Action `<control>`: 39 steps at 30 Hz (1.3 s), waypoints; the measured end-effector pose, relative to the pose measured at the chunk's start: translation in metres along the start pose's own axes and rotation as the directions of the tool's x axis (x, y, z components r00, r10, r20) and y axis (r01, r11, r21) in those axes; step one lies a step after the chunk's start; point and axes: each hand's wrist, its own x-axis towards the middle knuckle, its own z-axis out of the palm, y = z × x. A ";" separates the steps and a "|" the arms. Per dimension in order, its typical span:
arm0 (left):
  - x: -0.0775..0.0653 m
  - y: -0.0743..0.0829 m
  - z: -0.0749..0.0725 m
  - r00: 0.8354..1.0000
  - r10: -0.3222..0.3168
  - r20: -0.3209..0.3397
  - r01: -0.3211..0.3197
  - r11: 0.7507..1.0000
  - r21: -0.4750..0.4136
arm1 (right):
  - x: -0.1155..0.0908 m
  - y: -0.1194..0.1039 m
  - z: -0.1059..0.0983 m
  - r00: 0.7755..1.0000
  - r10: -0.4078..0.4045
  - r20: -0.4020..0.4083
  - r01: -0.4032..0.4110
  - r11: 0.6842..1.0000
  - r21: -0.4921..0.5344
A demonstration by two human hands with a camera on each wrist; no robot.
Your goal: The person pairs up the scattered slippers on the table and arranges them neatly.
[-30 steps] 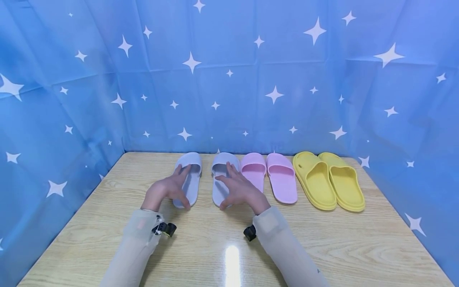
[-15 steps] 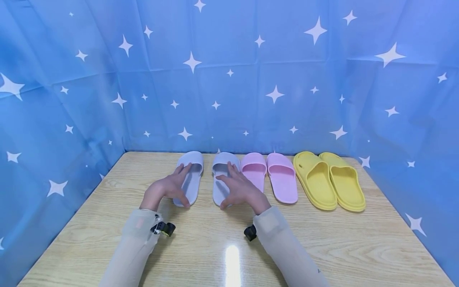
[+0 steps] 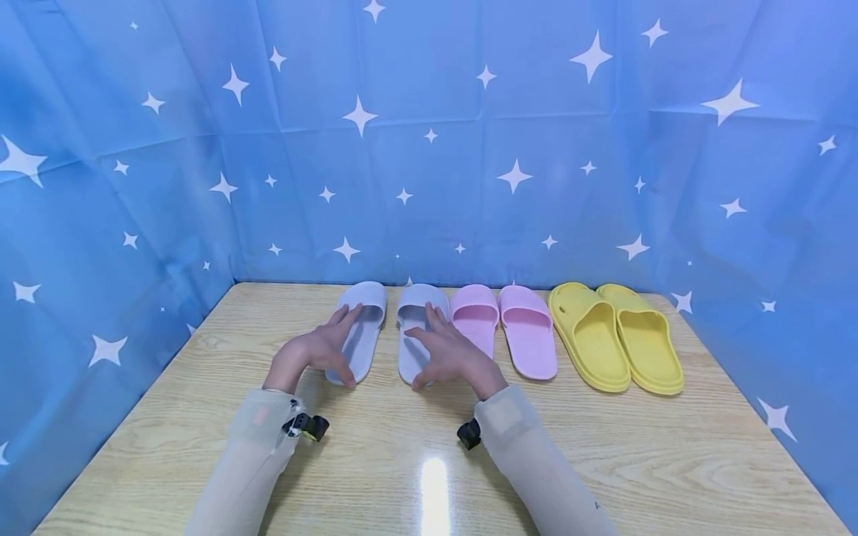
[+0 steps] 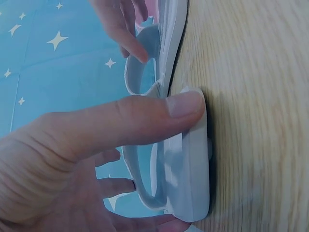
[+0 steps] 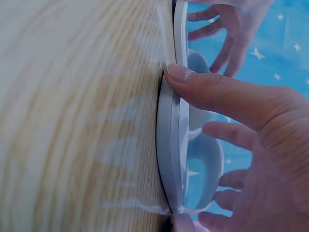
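Note:
Two pale grey slippers lie toes-to-back on the table. My left hand [image 3: 315, 353] is at the left grey slipper [image 3: 365, 339], its thumb [image 4: 140, 116] laid straight across the heel end and the other fingers spread along the outer side. My right hand [image 3: 452, 353] reaches over the right grey slipper [image 3: 410, 353], covering part of it in the head view. Its thumb [image 5: 207, 89] touches the heel edge, while its fingers stay extended and apart beside the strap. Neither hand curls round a slipper. The left slipper slants, toe toward the right; a gap separates the pair.
Two pink slippers [image 3: 527, 339] stand immediately right of the grey pair, the nearer one partly behind my right hand. Beyond them are two yellow slippers [image 3: 590, 339]. A blue star-patterned curtain [image 3: 429, 164] closes off the back and sides of the wooden table [image 3: 670, 461].
The left grey slipper has slid slightly right and turned, its toe shifting most, narrowing the gap to its mate. My left fingers moved slightly right with it; the right hand stayed nearly still.

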 end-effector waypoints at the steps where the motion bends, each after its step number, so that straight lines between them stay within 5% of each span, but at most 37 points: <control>1: 0.000 0.000 0.000 1.000 0.002 0.001 -0.002 1.000 -0.003 | 0.000 0.000 0.000 1.000 -0.001 0.001 0.001 1.000 -0.001; 14: 0.006 0.008 0.006 0.997 0.067 -0.030 -0.068 0.997 -0.043 | 0.000 0.002 0.001 1.000 0.005 0.006 -0.005 1.000 0.008; 39: 0.009 0.004 0.011 0.997 0.059 -0.058 -0.063 0.996 -0.061 | 0.001 0.004 0.001 1.000 -0.003 0.016 0.003 1.000 0.002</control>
